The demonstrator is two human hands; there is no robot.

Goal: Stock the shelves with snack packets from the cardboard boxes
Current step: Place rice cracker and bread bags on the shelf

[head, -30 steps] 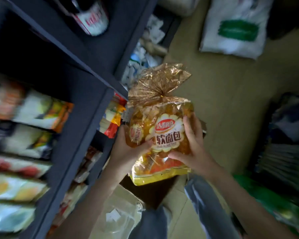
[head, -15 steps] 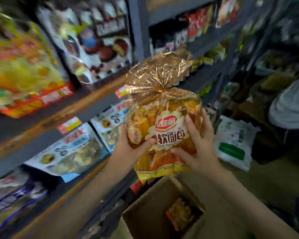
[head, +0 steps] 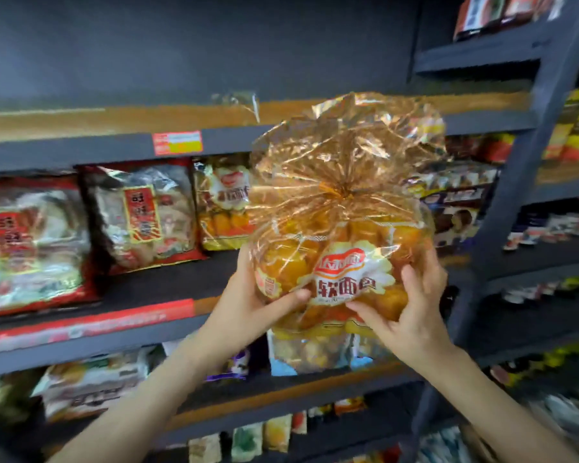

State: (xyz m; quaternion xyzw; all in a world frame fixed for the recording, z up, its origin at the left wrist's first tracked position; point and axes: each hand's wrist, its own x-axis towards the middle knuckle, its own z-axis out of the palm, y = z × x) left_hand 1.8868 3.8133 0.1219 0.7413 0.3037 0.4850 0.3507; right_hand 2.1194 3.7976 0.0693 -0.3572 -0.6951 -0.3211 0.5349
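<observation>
A large bag of golden bread rolls (head: 341, 252), tied at the top with a crinkled gold foil ruffle, is held upright in front of the dark shelf unit. My left hand (head: 248, 302) grips its lower left side, thumb across the front. My right hand (head: 411, 312) grips the lower right side, fingers spread on the label. A matching bread bag (head: 224, 208) stands on the middle shelf (head: 168, 285) just left of the one I hold. No cardboard box is in view.
Red-and-white snack packs (head: 141, 215) fill the middle shelf's left part. The top shelf (head: 114, 118) shows bare wood with a price tag (head: 178, 142). More packets sit on lower shelves (head: 91, 385) and on the unit at right (head: 549, 225).
The view swung up from the floor and box to face the shelves. Both hands kept the same hold and lifted the bread bag to the middle shelf's height.
</observation>
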